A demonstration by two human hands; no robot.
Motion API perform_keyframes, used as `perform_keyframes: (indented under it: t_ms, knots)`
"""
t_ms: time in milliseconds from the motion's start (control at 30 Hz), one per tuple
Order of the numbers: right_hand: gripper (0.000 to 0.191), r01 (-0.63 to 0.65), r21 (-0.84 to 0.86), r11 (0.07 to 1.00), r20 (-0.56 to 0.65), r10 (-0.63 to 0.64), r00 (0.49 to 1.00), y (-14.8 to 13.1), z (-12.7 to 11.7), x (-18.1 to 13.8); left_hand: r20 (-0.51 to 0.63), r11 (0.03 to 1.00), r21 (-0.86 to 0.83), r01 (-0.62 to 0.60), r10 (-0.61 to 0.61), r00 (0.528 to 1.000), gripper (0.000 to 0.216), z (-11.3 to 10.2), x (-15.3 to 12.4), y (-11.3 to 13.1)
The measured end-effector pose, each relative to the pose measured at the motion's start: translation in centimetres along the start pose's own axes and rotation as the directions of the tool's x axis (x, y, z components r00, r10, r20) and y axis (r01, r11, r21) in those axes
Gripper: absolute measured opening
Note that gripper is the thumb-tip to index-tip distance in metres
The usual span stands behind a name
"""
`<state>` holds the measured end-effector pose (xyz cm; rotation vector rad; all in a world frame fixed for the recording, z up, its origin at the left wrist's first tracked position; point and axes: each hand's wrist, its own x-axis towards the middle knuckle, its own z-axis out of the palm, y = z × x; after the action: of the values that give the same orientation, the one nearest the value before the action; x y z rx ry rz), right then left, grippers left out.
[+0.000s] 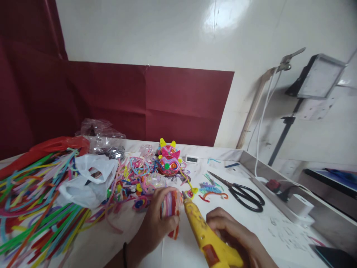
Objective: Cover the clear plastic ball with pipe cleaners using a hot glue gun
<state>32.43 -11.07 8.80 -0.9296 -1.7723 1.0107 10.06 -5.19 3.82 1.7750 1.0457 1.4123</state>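
Observation:
My left hand [156,219] is closed around a small ball wrapped in pink and red pipe cleaners [170,204], held just above the white table [281,234]. A yellow glue gun [206,238] is gripped in my right hand [237,238], its nozzle pointing up-left and nearly touching the ball's right side. Behind them sits a finished colourful pipe-cleaner figure with yellow ears [168,160] and a clear ball [156,181].
Long loose pipe cleaners [36,201] cover the table's left side, with a white plastic bag [89,178], a red bag [55,145] and a clear bag [100,134]. Black scissors [242,191] lie to the right. A power strip [290,197] and a lamp stand [281,137] sit at the right edge.

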Motion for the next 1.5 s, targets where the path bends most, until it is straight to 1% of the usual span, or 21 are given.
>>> perform_keyframes:
  t_ms: [67,133,200,233,300,367,433,500,567,600,667,733,800,867,933,1033,1100,1200,1267,1333,1500]
  knots:
    - [0.028,-0.03,0.014,0.999,-0.048,0.031,0.998,0.5,0.0,0.1,0.007,1.0,0.003,0.025,-0.025,1.0,0.057,-0.2,0.0,0.1]
    - [0.032,-0.134,0.066,0.989,-0.069,0.139,0.988,1.1,-0.1,0.1,0.01,0.999,0.013,0.045,-0.045,0.999,0.056,-0.4,0.1,0.1]
    - [0.034,-0.267,0.09,0.959,-0.033,0.271,0.962,1.6,-0.5,0.3,-0.001,0.999,0.03,0.033,-0.033,0.999,0.056,-0.6,0.4,-0.1]
    - [0.033,-0.316,0.069,0.946,0.001,0.316,0.949,1.8,-0.7,0.4,-0.017,0.999,0.045,0.013,-0.013,1.0,0.056,-0.7,0.5,-0.2]
    - [0.031,-0.346,-0.041,0.937,0.052,0.348,0.936,2.0,-1.1,0.6,-0.071,0.995,0.092,-0.039,0.046,0.996,0.055,-0.8,0.7,-0.5]
    - [0.03,-0.328,-0.207,0.922,0.082,0.351,0.933,2.1,-1.2,0.8,-0.108,0.984,0.149,-0.094,0.111,0.988,0.054,-0.9,0.8,-0.6]
    - [0.03,-0.342,-0.392,0.854,0.063,0.396,0.916,2.2,-1.0,0.9,-0.114,0.97,0.195,-0.142,0.166,0.979,0.054,-0.9,0.7,-0.6]
    - [0.031,-0.372,-0.523,0.767,0.02,0.447,0.894,2.4,-0.5,0.8,-0.106,0.957,0.232,-0.172,0.201,0.974,0.056,-0.8,0.6,-0.5]
    - [0.031,-0.38,-0.605,0.7,0.005,0.481,0.877,2.7,-0.1,0.7,-0.088,0.948,0.264,-0.18,0.209,0.974,0.058,-0.7,0.4,-0.2]
    - [0.031,-0.364,-0.631,0.685,0.018,0.481,0.876,2.8,0.0,0.6,-0.072,0.944,0.277,-0.178,0.205,0.976,0.06,-0.6,0.4,0.0]
    - [0.032,-0.29,-0.66,0.693,0.052,0.428,0.903,3.0,0.0,0.4,-0.039,0.937,0.3,-0.178,0.198,0.979,0.061,-0.5,0.2,0.4]
    - [0.034,-0.189,-0.641,0.744,0.07,0.302,0.951,3.1,-0.2,0.4,0.001,0.928,0.317,-0.198,0.208,0.978,0.063,-0.4,0.1,0.9]
    - [0.03,-0.132,-0.57,0.811,0.051,0.196,0.979,3.1,-0.5,0.5,0.047,0.914,0.334,-0.232,0.23,0.972,0.065,-0.2,-0.1,1.2]
    - [0.022,-0.149,-0.433,0.889,-0.007,0.162,0.987,2.9,-0.6,0.9,0.102,0.897,0.35,-0.269,0.249,0.963,0.07,0.1,-0.3,1.5]
    - [0.027,-0.156,-0.254,0.955,-0.082,0.14,0.987,2.7,-0.5,1.1,0.152,0.882,0.359,-0.304,0.266,0.952,0.073,0.5,-0.6,1.6]
    - [0.031,-0.103,-0.06,0.993,-0.157,0.092,0.983,2.6,0.1,1.3,0.226,0.874,0.356,-0.33,0.262,0.938,0.074,1.0,-1.0,1.7]
    - [0.029,-0.079,0.011,0.997,-0.152,0.08,0.985,2.7,0.4,1.2,0.281,0.875,0.354,-0.33,0.237,0.93,0.074,1.2,-1.3,1.7]
    - [0.022,-0.057,0.064,0.996,-0.112,0.064,0.992,2.8,0.6,1.3,0.356,0.876,0.339,-0.343,0.218,0.909,0.075,1.4,-1.5,1.6]
    - [0.019,-0.03,0.056,0.998,-0.098,0.035,0.995,2.7,0.6,1.4,0.386,0.878,0.327,-0.349,0.213,0.898,0.076,1.5,-1.6,1.6]
    - [0.017,-0.008,0.032,0.999,-0.103,0.011,0.995,2.8,0.5,1.5,0.407,0.883,0.317,-0.345,0.202,0.891,0.076,1.6,-1.6,1.7]
    - [0.018,-0.007,0.011,1.0,-0.119,0.008,0.993,3.3,0.5,1.4,0.441,0.891,0.297,-0.343,0.19,0.877,0.079,1.7,-1.7,1.9]
